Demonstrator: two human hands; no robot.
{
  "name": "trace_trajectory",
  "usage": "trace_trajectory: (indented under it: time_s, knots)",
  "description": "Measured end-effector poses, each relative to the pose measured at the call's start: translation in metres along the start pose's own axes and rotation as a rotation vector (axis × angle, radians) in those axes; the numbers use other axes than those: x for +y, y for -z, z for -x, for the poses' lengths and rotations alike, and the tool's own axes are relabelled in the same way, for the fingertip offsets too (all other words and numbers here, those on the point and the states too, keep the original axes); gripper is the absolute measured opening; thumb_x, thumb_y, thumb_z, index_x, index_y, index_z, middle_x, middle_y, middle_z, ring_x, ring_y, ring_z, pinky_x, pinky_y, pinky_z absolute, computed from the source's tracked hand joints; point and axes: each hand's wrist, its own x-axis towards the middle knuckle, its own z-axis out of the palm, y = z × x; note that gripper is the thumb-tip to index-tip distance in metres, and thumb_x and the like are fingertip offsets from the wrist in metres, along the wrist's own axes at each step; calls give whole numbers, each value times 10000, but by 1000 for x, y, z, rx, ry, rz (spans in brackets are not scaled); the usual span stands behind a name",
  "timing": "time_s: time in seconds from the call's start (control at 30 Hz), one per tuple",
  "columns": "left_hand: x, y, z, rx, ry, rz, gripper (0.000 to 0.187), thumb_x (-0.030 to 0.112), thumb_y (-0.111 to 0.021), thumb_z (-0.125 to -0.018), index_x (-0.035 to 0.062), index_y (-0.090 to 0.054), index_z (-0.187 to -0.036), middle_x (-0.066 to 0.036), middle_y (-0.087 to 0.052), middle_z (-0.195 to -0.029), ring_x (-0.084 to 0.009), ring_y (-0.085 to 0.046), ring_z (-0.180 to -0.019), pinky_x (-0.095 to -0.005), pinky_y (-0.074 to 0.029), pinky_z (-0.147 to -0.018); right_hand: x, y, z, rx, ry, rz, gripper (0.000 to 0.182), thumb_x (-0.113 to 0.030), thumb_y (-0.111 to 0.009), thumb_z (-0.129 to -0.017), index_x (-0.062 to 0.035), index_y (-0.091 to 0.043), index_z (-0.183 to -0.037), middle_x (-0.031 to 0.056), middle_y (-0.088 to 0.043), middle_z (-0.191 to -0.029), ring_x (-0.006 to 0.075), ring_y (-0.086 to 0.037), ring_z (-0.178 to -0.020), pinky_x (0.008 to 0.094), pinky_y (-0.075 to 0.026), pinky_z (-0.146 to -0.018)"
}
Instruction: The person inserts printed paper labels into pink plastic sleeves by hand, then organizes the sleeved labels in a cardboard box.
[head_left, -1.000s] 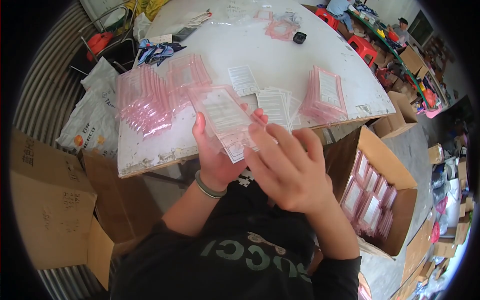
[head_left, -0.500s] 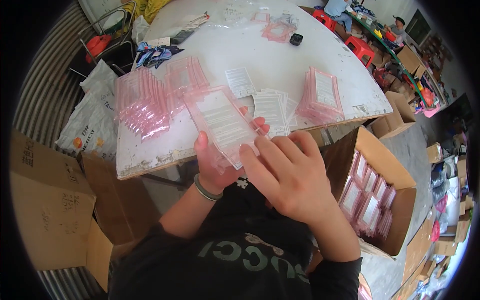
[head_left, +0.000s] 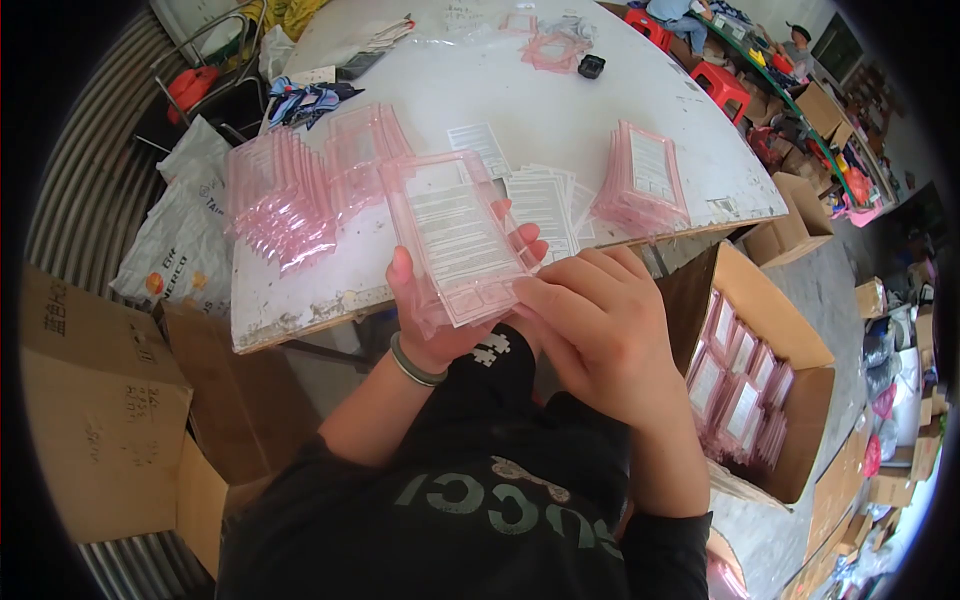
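Observation:
My left hand [head_left: 435,340] is wrapped round the underside of a pink-edged clear plastic pouch [head_left: 402,195], thumb on its left side and fingertips showing past its right edge. A white printed card [head_left: 465,240] lies in the pouch, its lower end near the opening. My right hand [head_left: 610,340] pinches the lower right corner of the pouch, thumb and index finger together. Just beyond, on the table, lie loose printed cards [head_left: 540,205] in a fanned pile. To the left stand rows of pink pouches [head_left: 275,195], and to the right a stack of card-filled pouches [head_left: 650,175].
The white table [head_left: 500,95] has a worn front edge. An open carton [head_left: 775,310] with filled pouches stands at the right; another cardboard box [head_left: 100,400] is at the left. A black object [head_left: 591,66] lies farther back. Two people sit at a far bench.
The pouch has turned more upright and the card sits a little differently in it. My right hand has moved slightly right, its fingers now closed at the pouch's lower corner.

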Motion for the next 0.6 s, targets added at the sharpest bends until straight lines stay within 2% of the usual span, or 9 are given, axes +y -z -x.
trace_trajectory:
  time_s: [0.1,0.2,0.3,0.33,0.4,0.5,0.6]
  knots:
    - [-7,-5,-3,-38,-114,143,1152,747,-613,-810,2,-170,-1569,-299,-369,-1517,-443,-372,-1419,-550,-351,-1161,-2,4,0,-27,-37,-84,267,-46,-733,-688,-55,-650,-941,30,-596,-825,219,-595,-752,368,-426,-673]
    - [-6,-2,-4,-71,-115,113,1165,751,-616,-801,-2,-168,-1568,-311,-377,-1508,-449,-385,-1410,-552,-347,-1163,-1,3,2,-35,-41,-89,271,-50,-722,-695,-55,-652,-957,34,-587,-841,221,-591,-769,369,-423,-677]
    - [0,-9,-2,33,-57,-167,1148,738,-613,-824,56,-107,-1596,-181,-228,-1622,-408,-358,-1420,-551,-330,-1173,-1,-5,5,-32,17,79,276,-64,-688,-703,-54,-647,-975,42,-556,-846,222,-579,-780,366,-419,-676]
    - [0,-10,-2,30,-53,-192,1152,734,-623,-820,59,-106,-1597,-183,-225,-1623,-409,-359,-1419,-552,-343,-1165,-2,-7,6,-33,43,156,279,-70,-676,-705,-53,-645,-982,45,-545,-847,223,-575,-783,364,-418,-675]
    - [1,-11,-4,20,-43,-242,1160,725,-643,-810,65,-106,-1599,-187,-219,-1625,-410,-362,-1418,-556,-368,-1149,-3,-6,6,-53,19,126,352,-69,-728,-672,-64,-665,-1018,54,-580,-881,232,-593,-782,366,-440,-690]
    - [-5,-11,-1,86,-75,-124,1161,744,-626,-777,1,-197,-1558,-313,-417,-1467,-450,-466,-1345,-539,-427,-1107,-2,-1,7,-96,6,111,380,-88,-753,-659,-64,-674,-1030,60,-603,-922,236,-604,-794,365,-450,-696]
    - [-2,-14,0,58,-35,-225,1191,704,-687,-782,53,-104,-1592,-216,-232,-1607,-416,-385,-1405,-558,-380,-1142,-3,-3,7,-90,46,140,338,-105,-681,-689,-24,-652,-1016,65,-564,-877,233,-585,-804,359,-431,-661]
